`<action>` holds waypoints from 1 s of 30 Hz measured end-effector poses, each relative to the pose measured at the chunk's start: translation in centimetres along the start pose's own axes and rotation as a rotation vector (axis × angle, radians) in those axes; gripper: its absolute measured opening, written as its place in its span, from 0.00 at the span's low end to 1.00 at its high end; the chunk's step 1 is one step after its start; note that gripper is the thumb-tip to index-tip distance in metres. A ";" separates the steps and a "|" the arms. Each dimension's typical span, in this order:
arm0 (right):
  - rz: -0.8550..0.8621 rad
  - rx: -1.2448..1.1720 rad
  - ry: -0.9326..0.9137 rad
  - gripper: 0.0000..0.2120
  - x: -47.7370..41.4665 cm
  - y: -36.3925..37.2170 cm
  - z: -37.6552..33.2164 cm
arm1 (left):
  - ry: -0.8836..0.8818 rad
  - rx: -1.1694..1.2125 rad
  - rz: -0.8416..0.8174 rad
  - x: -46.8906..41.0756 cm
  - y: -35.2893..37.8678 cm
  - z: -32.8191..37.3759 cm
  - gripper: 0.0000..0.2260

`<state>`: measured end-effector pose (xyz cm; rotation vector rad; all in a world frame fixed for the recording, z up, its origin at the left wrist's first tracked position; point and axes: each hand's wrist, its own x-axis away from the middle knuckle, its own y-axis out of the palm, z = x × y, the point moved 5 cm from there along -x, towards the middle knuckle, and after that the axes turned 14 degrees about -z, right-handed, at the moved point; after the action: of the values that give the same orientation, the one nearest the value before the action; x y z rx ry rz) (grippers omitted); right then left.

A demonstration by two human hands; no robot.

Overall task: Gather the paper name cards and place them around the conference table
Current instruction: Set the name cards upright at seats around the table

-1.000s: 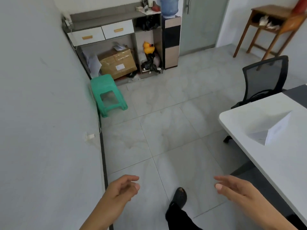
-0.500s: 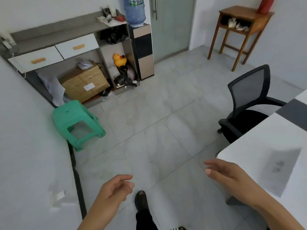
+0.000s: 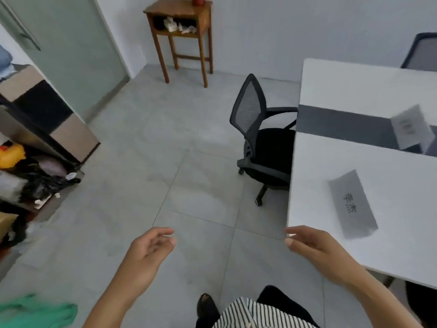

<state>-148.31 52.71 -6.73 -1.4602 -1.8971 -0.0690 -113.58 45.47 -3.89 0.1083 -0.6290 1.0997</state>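
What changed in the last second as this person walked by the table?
The view swung right: the stool and cabinet slid toward the left edge, while the table came into fuller view, showing a second name card behind the near name card. The left hand and right hand stayed open and empty.

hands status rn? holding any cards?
Left hand: open, fingers loosely curled, empty, over the floor.
Right hand: open, empty, at the conference table corner, near but not touching the name card.
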 end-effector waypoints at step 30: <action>1.060 -0.701 0.592 0.29 -6.2 -10.4 22.4 | -0.004 -0.585 -0.788 -24.6 13.7 14.3 0.08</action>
<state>-168.04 54.12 -22.75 -2.3883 -0.4724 -0.6207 -138.70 26.78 -8.04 -0.1430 -0.7933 0.1358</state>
